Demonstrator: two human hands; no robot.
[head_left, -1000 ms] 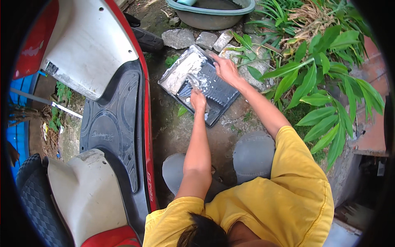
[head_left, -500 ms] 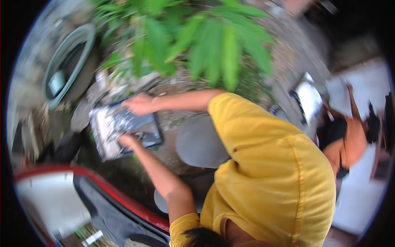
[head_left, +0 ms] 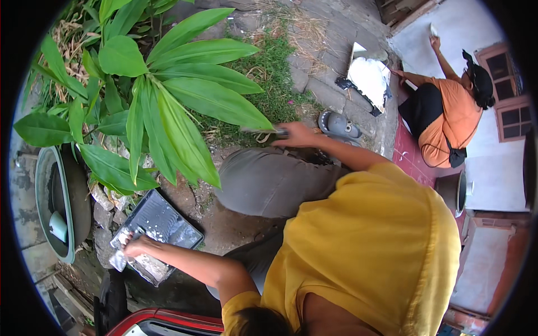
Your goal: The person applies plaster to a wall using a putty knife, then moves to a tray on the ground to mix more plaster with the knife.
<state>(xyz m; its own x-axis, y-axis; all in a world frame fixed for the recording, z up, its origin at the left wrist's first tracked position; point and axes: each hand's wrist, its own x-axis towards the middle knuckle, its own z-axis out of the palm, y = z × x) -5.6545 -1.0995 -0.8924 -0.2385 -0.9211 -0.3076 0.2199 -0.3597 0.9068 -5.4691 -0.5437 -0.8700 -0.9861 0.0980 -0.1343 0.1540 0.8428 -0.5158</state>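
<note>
– Leaves take up most of the upper left; why is the person crouched so close under them?
– The broad-leaved plant (head_left: 168,106) hangs over the bare ground where the work lies, so the person in the yellow shirt squats low to get both arms under and past it.
– And the green basin (head_left: 42,185) at the left edge?
– It sits within arm's reach of the dark ribbed panel (head_left: 165,221), with a pale cup (head_left: 58,225) inside. The panel lies flat on the ground at lower left, smeared white at its near end.
– What is the left hand (head_left: 133,245) doing?
– It is clenched on a whitish rag (head_left: 119,259) and presses it down on the panel's smeared end.
– The right hand (head_left: 300,134)?
– It is stretched to upper centre, closed around a slim dark-handled tool (head_left: 263,131) just above the grass, near a grey sandal (head_left: 339,126).
– Any packages, labels, signs?
– None that I can make out. The nearest thing is a flat white sheet (head_left: 370,75) lying at upper right, beside another person in orange (head_left: 448,120) who reaches up a pale wall.
</note>
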